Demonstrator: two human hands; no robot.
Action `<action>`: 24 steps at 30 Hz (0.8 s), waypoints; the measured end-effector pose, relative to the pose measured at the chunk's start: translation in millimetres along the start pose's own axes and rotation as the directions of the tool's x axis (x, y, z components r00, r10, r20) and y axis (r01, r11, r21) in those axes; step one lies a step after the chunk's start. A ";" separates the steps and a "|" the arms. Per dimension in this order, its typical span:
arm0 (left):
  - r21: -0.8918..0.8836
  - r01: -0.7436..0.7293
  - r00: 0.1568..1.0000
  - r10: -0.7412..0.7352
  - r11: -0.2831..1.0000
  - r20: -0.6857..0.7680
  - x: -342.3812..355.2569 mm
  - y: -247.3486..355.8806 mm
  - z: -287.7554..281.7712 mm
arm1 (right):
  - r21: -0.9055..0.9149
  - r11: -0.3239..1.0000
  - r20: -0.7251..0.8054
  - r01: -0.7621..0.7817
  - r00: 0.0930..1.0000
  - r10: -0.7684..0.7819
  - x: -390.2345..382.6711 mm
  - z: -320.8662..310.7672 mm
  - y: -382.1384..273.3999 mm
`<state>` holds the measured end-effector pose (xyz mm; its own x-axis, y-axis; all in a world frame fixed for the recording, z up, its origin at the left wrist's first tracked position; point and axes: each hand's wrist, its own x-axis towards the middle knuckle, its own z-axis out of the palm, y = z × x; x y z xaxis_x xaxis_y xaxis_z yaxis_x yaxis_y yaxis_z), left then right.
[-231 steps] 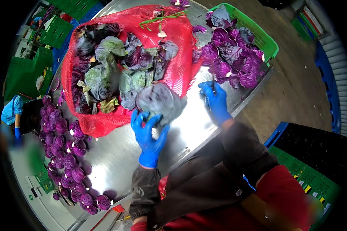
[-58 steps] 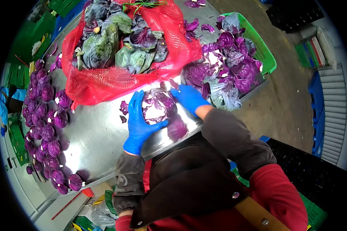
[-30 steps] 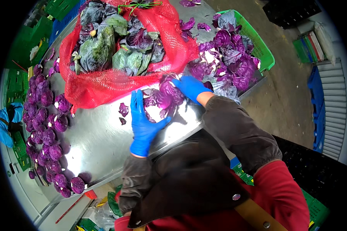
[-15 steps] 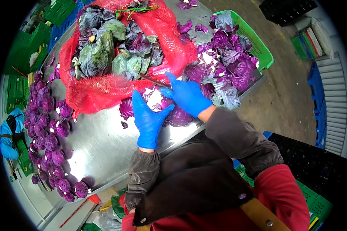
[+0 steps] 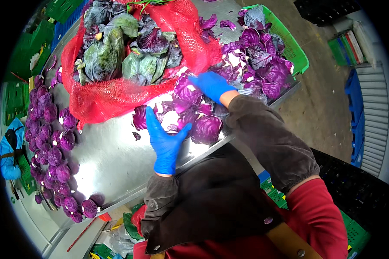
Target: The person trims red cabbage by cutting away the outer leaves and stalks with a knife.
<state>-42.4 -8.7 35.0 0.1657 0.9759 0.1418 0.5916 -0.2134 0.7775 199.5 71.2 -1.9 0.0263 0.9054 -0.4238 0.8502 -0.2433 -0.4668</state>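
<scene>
On the near side of the silver metal table [image 5: 112, 159], a round purple cabbage with a white core [image 5: 171, 118] sits beside the blue-gloved left hand [image 5: 165, 144], fingers together, thumb spread. The blue-gloved right hand [image 5: 212, 87] has moved off the core and appears to pinch a curled purple leaf [image 5: 186, 90]: stripping is apparently under way.

The steel table [image 5: 112, 159] lies open between cabbage rows [image 5: 55, 156] and left hand [image 5: 167, 146], red mesh bag [image 5: 112, 100] blocking beyond.
</scene>
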 end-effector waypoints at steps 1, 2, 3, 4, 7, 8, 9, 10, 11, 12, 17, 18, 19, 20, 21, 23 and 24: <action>-0.079 0.017 0.999 -0.014 0.997 0.040 1.3 -2.8 -6.2 | 0.028 0.999 -0.016 -0.016 1.000 0.017 -6.6 -0.8 1.6; -0.169 0.053 0.998 -0.045 0.984 0.050 -2.6 -12.2 -13.0 | 0.058 0.998 -0.027 -0.019 0.999 0.020 -16.7 2.3 -3.3; -0.257 0.088 0.995 -0.074 0.962 0.064 -4.6 -21.3 -18.5 | 0.089 0.996 -0.038 -0.021 0.999 0.025 -23.3 1.8 -6.2; -0.215 0.054 0.993 -0.031 0.975 0.112 -3.8 -24.5 -23.4 | 0.040 0.998 -0.020 -0.049 0.999 0.050 -26.8 3.8 3.9; -0.199 -0.021 0.964 0.072 0.980 0.254 13.1 -24.5 -37.6 | -0.012 1.000 -0.175 -0.015 0.985 0.013 -73.9 -29.4 -34.6; -0.190 -0.100 0.927 0.160 0.977 0.338 23.6 -23.8 -42.6 | 0.024 0.998 -0.330 0.058 0.943 -0.047 -81.3 -28.5 -46.0; -0.188 -0.178 0.875 0.243 0.966 0.419 34.0 -22.0 -46.4 | 0.102 0.983 -0.258 0.151 0.959 -0.120 -84.7 -23.7 -52.9; -0.176 -0.258 0.820 0.311 0.950 0.480 43.8 -14.0 -48.7 | 0.187 0.955 -0.194 0.232 0.961 -0.196 -87.6 -19.7 -59.2; -0.190 -0.223 0.835 0.288 0.956 0.468 46.6 0.8 -49.6 | 0.274 0.912 -0.141 0.305 0.951 -0.275 -89.1 -19.9 -63.1; -0.179 -0.177 0.886 0.236 0.968 0.399 41.7 0.1 -45.1 | 0.236 0.859 -0.149 0.454 0.891 -0.430 -73.1 10.7 -44.6; -0.199 0.237 0.971 -0.238 0.951 0.018 -11.4 4.0 1.9 | 0.417 0.862 -0.105 0.287 0.958 -0.268 -88.2 4.7 -58.1; -0.100 0.244 0.966 -0.251 0.965 -0.061 -6.6 14.7 12.8 | 0.384 0.882 -0.103 0.272 0.962 -0.252 -93.8 2.0 -59.5; -0.108 0.231 0.971 -0.237 0.967 -0.044 -0.9 15.0 14.1 | 0.354 0.898 -0.103 0.262 0.965 -0.242 -99.1 -0.5 -63.7; -0.117 0.218 0.974 -0.223 0.969 -0.029 4.0 13.7 14.3 | 0.242 0.925 -0.148 0.293 0.953 -0.263 -106.7 -0.8 -68.5; -0.125 0.207 0.978 -0.210 0.970 -0.014 6.1 12.4 14.6 | 0.231 0.937 -0.123 0.261 0.963 -0.238 -105.6 0.2 -68.7; -0.032 0.153 0.987 -0.155 0.988 -0.051 6.5 11.4 16.4 | 0.207 0.957 -0.078 0.202 0.979 -0.190 -100.6 -0.7 -71.9; -0.019 0.145 0.988 -0.146 0.989 -0.054 8.2 12.5 17.0 | 0.217 0.953 -0.115 0.212 0.975 -0.190 -87.1 10.1 -68.7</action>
<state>-20.3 -4.2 35.5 0.0351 0.9976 0.0596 0.5942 -0.0688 0.8014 133.5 5.5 59.3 -0.0760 0.9690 -0.2353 0.7014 -0.1158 -0.7033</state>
